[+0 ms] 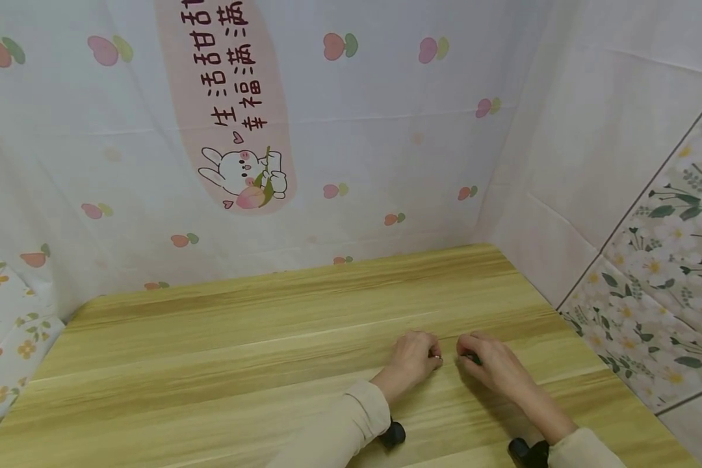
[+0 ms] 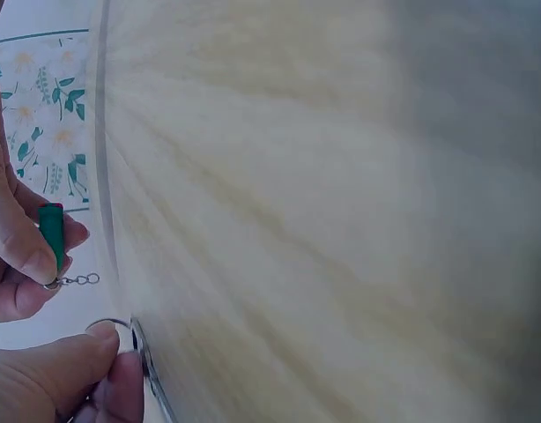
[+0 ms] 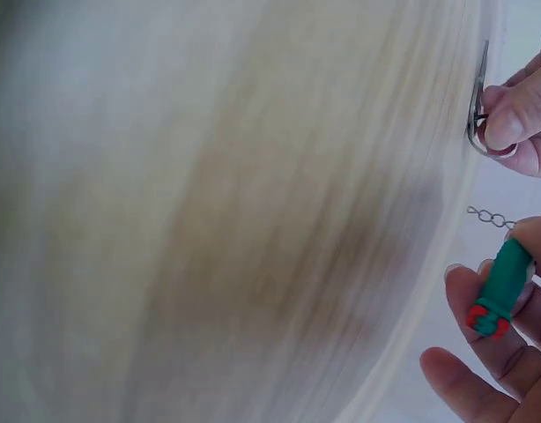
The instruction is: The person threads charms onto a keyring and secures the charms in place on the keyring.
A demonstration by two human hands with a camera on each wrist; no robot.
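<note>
Left grip (image 1: 414, 356), small ringed piece (image 3: 475, 106) in it, sits just left of right grip (image 1: 494, 364), which has the fob (image 3: 504, 282) with a chain (image 3: 491, 218) at one end. Both are at the counter's (image 1: 240, 351) right half. Back cloth (image 1: 386, 143) is behind the counter, side cloth (image 1: 667, 260) along its right edge.

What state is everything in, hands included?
left hand: pinching the metal ring
right hand: holding the green charm
metal ring: pinched, apart from the chain
slim metal piece: beside the ring, attachment unclear
green charm: held
chain: one end free
wall cloth: hung, creased
</note>
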